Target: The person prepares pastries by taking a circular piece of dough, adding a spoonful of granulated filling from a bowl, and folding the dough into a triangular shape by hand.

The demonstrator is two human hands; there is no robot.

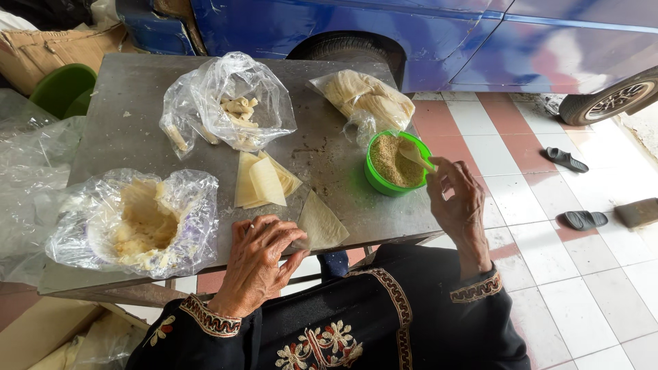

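One triangular wrapper (pixel 321 224) lies flat at the lower middle of the frame, on the near edge of the grey worktop (pixel 123 130), and nothing has been put on it yet. The left hand (pixel 259 255) rests on the wrapper's left corner, fingers bent and pressing down, gripping nothing. To the right of centre, the right hand (pixel 458 199) pinches the handle of a pale spoon (pixel 414 153) between thumb and fingertips, its bowl dipped in the brown crumbly filling of a green tub (pixel 392 164). Judging by how things lie, the work is partly done: a clear bag (pixel 229 103) at upper centre already holds several finished pale rolls, while a small stack of folded wrappers (pixel 264 179) waits just above the left hand, so more rolling looks to be left. Both forearms come up from the bottom edge in black sleeves with embroidered cuffs; the left wrist is bent with the palm facing down, the right wrist is raised with the hand upright beside the tub. At lower left a crumpled plastic bag (pixel 137 219) holds a mound of yellowish dough-like stuff, and another bag of pale sheets (pixel 363 96) sits behind the tub. Beyond the worktop are a blue vehicle (pixel 445 34), a tiled floor (pixel 548 226) and two dark sandals (pixel 572 188).
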